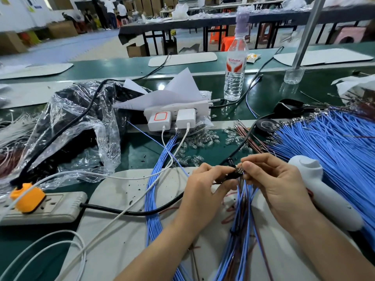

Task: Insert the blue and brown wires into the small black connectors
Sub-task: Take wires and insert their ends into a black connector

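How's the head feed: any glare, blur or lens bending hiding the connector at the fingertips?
Head view: even light, soft shadows; glare on the plastic bag and water bottle; wide-angle bending curves the table edges; far background smeared; the black connector, pinched between left hand and right hand, is tiny and soft, so wire seating cannot be read.
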Motion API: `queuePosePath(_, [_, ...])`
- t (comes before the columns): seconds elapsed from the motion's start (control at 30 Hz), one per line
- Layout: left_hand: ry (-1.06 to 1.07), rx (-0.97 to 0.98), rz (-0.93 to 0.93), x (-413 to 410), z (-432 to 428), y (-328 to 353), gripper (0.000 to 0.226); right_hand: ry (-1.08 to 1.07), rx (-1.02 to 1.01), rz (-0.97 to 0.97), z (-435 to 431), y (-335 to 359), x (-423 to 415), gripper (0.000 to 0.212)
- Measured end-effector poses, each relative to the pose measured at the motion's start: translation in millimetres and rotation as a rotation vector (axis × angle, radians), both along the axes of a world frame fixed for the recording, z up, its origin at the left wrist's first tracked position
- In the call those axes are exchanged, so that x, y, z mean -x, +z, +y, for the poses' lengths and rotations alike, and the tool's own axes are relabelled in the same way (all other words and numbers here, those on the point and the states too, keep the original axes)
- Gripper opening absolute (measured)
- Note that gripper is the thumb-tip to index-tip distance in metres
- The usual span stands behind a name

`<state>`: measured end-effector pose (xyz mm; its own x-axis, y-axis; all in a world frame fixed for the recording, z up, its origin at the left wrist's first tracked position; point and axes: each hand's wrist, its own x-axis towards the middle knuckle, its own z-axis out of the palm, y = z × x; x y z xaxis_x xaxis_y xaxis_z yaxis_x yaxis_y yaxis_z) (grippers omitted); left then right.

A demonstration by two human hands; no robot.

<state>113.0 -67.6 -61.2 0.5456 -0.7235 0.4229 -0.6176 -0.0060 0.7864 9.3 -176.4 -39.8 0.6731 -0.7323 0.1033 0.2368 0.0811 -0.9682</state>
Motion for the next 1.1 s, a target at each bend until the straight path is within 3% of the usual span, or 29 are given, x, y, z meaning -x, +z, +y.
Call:
queuePosePath(0.33, [0.015, 0.077, 0.044, 1.0, 2.0, 0.8, 0.025, -0.018, 0.205, 0.056, -0.2, 1.2, 1.9, 0.009])
queuePosePath(0.5, [0.009, 0.055, 0.030, 0.1, 1.6, -1.6, 0.023, 0.038, 0.121, 0.038, -4.2, -0.2, 3.6, 0.010])
queuePosePath(0.63, [0.016, 0.044, -0.015, -0.8, 2.0, -1.6, 0.023, 0.031, 0.224, 0.067, -3.8, -1.8, 2.2, 0.006])
queuePosePath(0.93, [-0.018, 0.035, 0.017, -0.6, 2.2, 0.6, 0.020, 0.099, 0.218, 0.096, -7.4, -1.8, 4.0, 0.012])
queuePosePath(1.1, [-0.038, 0.057, 0.035, 0.6, 3.9, 0.6, 0.019, 0.145, 0.107, 0.085, -8.0, -8.7, 1.2, 0.012])
